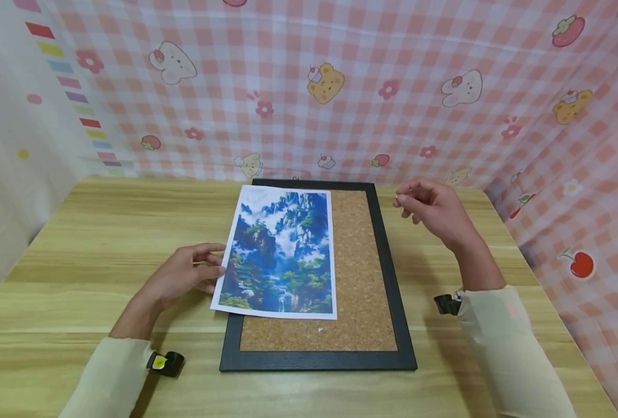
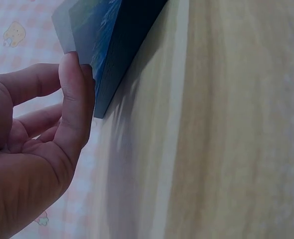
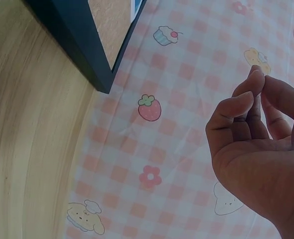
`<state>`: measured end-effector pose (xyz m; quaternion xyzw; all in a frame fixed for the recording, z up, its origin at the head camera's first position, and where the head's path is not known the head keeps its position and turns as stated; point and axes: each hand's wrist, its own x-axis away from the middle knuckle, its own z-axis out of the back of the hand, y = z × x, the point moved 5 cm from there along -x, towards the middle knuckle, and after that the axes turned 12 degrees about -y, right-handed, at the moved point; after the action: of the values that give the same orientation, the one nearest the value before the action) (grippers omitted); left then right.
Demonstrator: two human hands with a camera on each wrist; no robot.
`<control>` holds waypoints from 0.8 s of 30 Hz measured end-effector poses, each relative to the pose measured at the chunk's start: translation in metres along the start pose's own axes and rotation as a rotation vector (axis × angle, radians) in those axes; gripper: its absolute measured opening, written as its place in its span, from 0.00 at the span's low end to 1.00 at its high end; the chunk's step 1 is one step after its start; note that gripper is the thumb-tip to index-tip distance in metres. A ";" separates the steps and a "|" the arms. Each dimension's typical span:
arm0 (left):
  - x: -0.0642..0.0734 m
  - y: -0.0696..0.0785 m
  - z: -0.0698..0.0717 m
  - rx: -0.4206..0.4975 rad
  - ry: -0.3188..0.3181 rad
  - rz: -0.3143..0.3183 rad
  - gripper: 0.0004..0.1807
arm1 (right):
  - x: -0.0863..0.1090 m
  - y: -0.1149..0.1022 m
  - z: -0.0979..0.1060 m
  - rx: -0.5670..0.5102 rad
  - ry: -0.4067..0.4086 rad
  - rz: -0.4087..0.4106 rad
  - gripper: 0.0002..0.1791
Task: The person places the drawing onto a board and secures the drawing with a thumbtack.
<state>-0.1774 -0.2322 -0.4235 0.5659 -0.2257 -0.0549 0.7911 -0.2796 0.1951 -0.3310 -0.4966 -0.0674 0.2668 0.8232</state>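
A printed landscape picture (image 1: 283,252) of blue mountains and trees lies over the left part of a black-framed cork board (image 1: 363,278). Its lower left corner reaches past the frame. My left hand (image 1: 183,270) pinches the picture's left edge between thumb and fingers; in the left wrist view that edge is lifted above the black frame (image 2: 129,42). To the right of the board, my right hand (image 1: 434,212) is raised. Its thumb and fingertips pinch a tiny shiny push pin (image 1: 396,198), mostly hidden by the fingers.
Bare cork shows right of and below the picture, with a small clear speck (image 1: 320,330) near the bottom. The board lies on a light wood table (image 1: 105,232). A pink checked cloth (image 1: 267,75) hangs behind and at the right.
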 end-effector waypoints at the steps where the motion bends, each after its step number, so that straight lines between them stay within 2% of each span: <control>1: 0.000 0.000 -0.001 0.002 -0.003 0.001 0.32 | -0.001 0.000 -0.001 -0.001 0.001 0.000 0.09; 16: -0.005 0.001 -0.009 0.006 -0.039 0.008 0.34 | -0.008 0.000 -0.018 -0.047 -0.038 -0.003 0.10; 24: -0.009 0.005 -0.012 0.009 -0.055 -0.006 0.34 | -0.011 -0.001 -0.020 -0.002 -0.037 -0.003 0.11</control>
<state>-0.1811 -0.2173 -0.4244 0.5685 -0.2458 -0.0719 0.7818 -0.2806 0.1736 -0.3382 -0.4924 -0.0839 0.2746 0.8216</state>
